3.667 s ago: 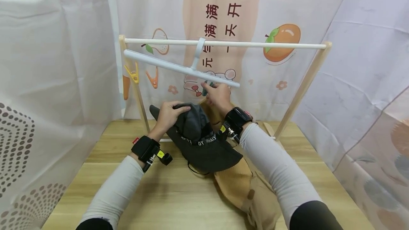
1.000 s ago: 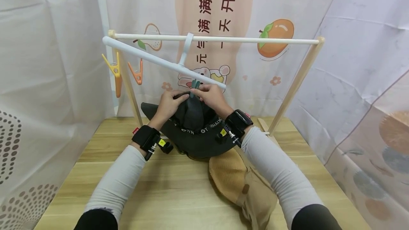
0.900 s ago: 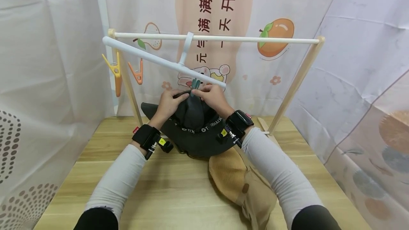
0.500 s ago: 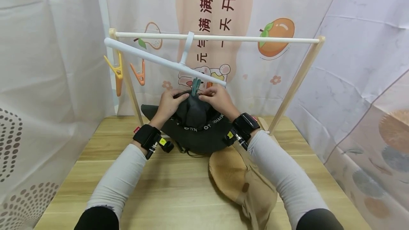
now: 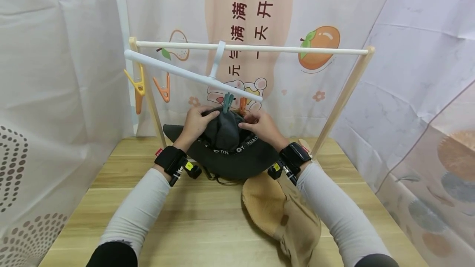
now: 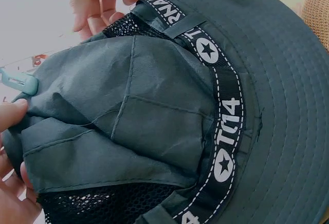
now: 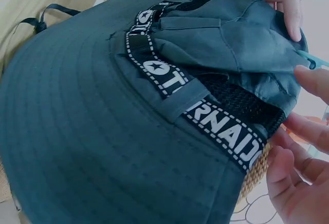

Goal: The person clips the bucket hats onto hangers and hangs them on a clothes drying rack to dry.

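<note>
A dark grey brimmed hat (image 5: pixel 226 135) is held up below the hanger, its lettered inner band and mesh side panels facing me. My left hand (image 5: pixel 196 125) pinches the crown's left part, thumb in front and fingers behind. My right hand (image 5: pixel 262 127) pinches the crown's right edge. A teal clothespin (image 5: pixel 228 103) sits on the top of the crown between the two hands, just under the pale blue hanger (image 5: pixel 185 71). Behind the right fingers shows an orange clothespin (image 5: pixel 243 105). In the left wrist view, the teal clothespin (image 6: pixel 23 81) lies beside the left thumb.
The tilted hanger hooks over the white rod (image 5: pixel 282 48) of a wooden rack (image 5: pixel 345 98). A yellow clothespin (image 5: pixel 137 81) and an orange clothespin (image 5: pixel 163 89) hang at left. A tan item (image 5: pixel 263 201) of ribbed material and cloth lies on the wooden table (image 5: pixel 193 234) at right.
The hat has risen towards the hanger. The teal clothespin, earlier in my right hand, now stands on the crown. My right hand has let go of it and slid right and down.
</note>
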A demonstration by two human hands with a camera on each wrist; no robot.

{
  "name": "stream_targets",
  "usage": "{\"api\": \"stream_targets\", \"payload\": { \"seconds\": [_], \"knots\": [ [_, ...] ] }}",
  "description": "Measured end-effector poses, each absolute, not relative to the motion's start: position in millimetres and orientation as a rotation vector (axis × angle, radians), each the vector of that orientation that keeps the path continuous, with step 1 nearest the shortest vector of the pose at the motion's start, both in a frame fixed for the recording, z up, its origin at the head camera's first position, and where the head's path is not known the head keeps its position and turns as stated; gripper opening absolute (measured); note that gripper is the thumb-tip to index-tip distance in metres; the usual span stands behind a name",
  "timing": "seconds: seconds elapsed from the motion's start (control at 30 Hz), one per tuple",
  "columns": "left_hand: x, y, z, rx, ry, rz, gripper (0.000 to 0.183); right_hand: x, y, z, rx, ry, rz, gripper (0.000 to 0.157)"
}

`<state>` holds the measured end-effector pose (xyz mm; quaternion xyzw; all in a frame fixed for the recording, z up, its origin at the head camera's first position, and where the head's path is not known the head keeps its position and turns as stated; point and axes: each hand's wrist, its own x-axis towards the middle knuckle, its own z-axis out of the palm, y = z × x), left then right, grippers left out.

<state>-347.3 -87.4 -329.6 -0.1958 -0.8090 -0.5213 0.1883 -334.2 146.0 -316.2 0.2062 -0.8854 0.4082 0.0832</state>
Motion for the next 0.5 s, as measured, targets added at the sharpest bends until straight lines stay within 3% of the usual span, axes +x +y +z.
{"api": "stream_targets", "payload": {
  "seconds": [0.5],
  "knots": [
    [-341,-103,-335,-0.465,-2.362,-1.361,0.032,-330,166,-336,0.459,-2.759,1.224,0.032]
  ]
}}
